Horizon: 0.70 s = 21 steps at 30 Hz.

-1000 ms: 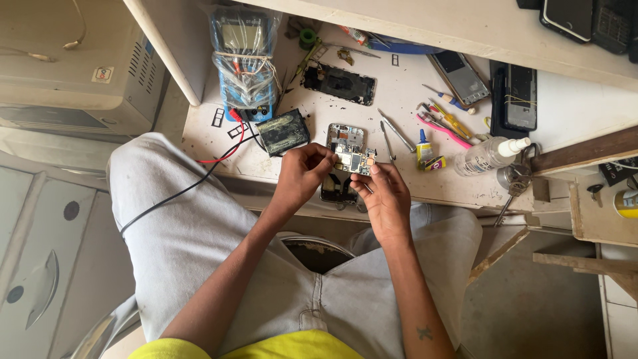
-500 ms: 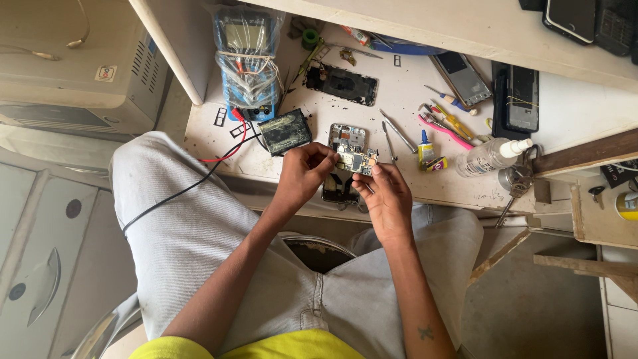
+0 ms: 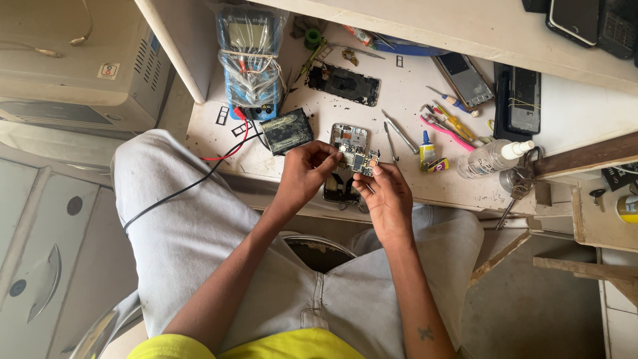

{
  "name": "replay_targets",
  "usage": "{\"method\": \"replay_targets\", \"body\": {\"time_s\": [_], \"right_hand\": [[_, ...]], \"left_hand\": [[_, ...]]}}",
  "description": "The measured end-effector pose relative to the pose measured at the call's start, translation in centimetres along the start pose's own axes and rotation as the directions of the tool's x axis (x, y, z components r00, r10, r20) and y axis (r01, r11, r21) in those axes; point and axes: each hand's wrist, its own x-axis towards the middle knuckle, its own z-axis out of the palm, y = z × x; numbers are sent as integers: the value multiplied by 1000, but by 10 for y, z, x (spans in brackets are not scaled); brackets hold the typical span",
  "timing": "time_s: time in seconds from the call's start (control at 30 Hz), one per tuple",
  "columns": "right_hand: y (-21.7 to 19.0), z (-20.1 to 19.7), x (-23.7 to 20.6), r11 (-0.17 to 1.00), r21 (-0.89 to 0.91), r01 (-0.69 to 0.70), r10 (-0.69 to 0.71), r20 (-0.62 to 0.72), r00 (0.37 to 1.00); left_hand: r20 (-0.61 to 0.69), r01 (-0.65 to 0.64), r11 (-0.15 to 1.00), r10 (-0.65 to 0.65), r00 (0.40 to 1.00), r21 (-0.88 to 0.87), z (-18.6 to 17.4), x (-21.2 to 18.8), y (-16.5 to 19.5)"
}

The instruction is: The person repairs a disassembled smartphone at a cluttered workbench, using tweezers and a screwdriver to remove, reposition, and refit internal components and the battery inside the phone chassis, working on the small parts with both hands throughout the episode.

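My left hand (image 3: 304,174) and my right hand (image 3: 387,193) both pinch a small phone circuit board (image 3: 359,159), held just above the white workbench (image 3: 412,186). Under it lies an opened phone frame (image 3: 347,163) with its insides showing. A black battery (image 3: 287,131) rests on the bench just left of my left hand. My lap in pale trousers is below.
A multimeter in a clear plastic bag (image 3: 250,61) stands at the back left with red and black leads (image 3: 219,159) trailing off the bench. Another opened phone (image 3: 343,84), screwdrivers (image 3: 397,133), a glue tube (image 3: 426,147), a clear bottle (image 3: 492,158) and dark phones (image 3: 522,100) lie around.
Both hands stay on the circuit board; fingers shift only slightly.
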Motion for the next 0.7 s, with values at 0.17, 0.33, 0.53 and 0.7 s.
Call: {"method": "replay_targets", "body": {"time_s": [0.17, 0.33, 0.53, 0.7], "right_hand": [[0, -6, 4, 1000, 1, 4, -4, -5, 1000], [0, 3, 2, 998, -65, 25, -25, 5, 1000], [2, 25, -10, 650, -657, 382, -323, 216, 921], [-6, 36, -17, 488, -740, 464, -366, 309, 878]], "left_hand": [[-26, -4, 1000, 4, 1000, 1, 6, 3, 0], [-7, 65, 992, -66, 998, -107, 4, 1, 6], [173, 86, 978, -54, 983, -189, 8, -6, 8], [181, 150, 936, -96, 979, -317, 5, -1, 1]]}}
